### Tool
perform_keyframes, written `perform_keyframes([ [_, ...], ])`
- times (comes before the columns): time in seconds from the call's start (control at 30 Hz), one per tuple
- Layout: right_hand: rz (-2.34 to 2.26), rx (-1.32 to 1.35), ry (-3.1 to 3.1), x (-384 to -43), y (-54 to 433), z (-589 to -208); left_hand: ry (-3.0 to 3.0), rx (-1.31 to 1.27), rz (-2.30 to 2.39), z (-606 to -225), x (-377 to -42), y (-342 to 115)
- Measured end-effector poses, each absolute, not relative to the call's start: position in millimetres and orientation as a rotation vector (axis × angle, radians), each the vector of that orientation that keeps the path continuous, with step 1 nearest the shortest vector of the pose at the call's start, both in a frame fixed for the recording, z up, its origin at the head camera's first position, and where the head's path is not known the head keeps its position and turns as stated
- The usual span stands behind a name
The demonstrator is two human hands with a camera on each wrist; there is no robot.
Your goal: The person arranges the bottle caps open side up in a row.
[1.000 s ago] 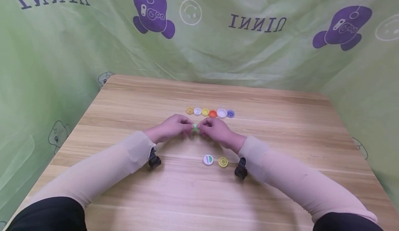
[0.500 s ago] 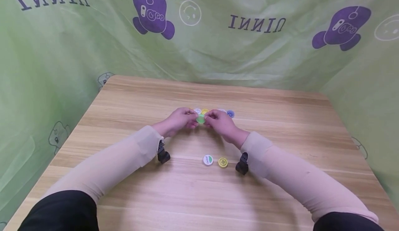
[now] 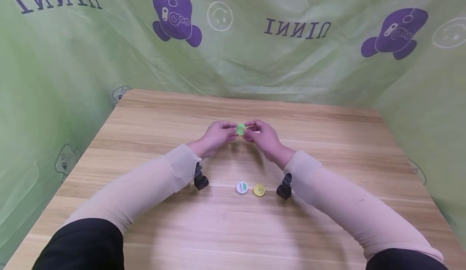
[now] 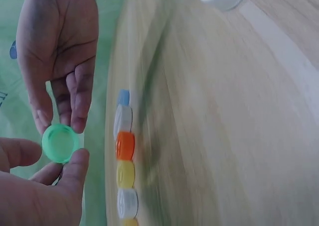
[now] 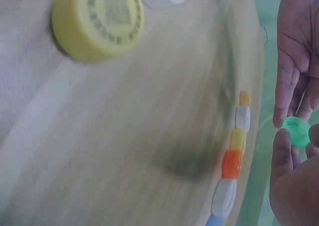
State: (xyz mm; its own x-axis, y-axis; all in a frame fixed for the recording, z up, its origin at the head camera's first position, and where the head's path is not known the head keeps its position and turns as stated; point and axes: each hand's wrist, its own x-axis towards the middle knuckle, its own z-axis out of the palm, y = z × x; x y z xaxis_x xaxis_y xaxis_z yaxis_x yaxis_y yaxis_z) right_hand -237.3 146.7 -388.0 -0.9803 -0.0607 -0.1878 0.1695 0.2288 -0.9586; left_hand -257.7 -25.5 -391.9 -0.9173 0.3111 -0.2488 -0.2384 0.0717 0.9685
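A translucent green bottle cap (image 3: 241, 129) is held up off the table between the fingertips of both hands. My left hand (image 3: 217, 138) pinches it from the left, and my right hand (image 3: 267, 140) pinches it from the right. In the left wrist view the cap (image 4: 61, 143) shows its round rim between the two sets of fingers. Below the hands, a row of caps lies on the table, mostly hidden in the head view. In the left wrist view the row holds a blue cap (image 4: 123, 97), an orange cap (image 4: 125, 146), a yellow cap (image 4: 126, 173) and white ones.
Closer to me on the wooden table (image 3: 218, 229) lie a white cap with a green mark (image 3: 242, 188) and a yellow cap with a square print (image 3: 259, 190). A green printed curtain (image 3: 233, 59) hangs behind the table's far edge.
Both hands have carried the green cap away from me and slightly right, up over the cap row, which they now cover in the head view. The cap has turned its round side into view.
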Motion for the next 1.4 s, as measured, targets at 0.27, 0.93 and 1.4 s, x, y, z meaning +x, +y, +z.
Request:
perform_keyframes([
  [0.27, -1.779, 0.151, 2.383, -241.1, 157.8, -390.2, 1.962, 0.103, 1.886, -391.3, -256.7, -13.6],
  [0.93, -1.775, 0.277, 2.3, -266.0, 192.4, -382.4, 1.945, 0.038, 1.874, -387.9, -278.1, 28.8],
  [1.4, -1.745, 0.267, 2.367, -271.9, 215.6, -392.5, 1.932, 0.05, 1.854, -387.3, -282.7, 53.2],
])
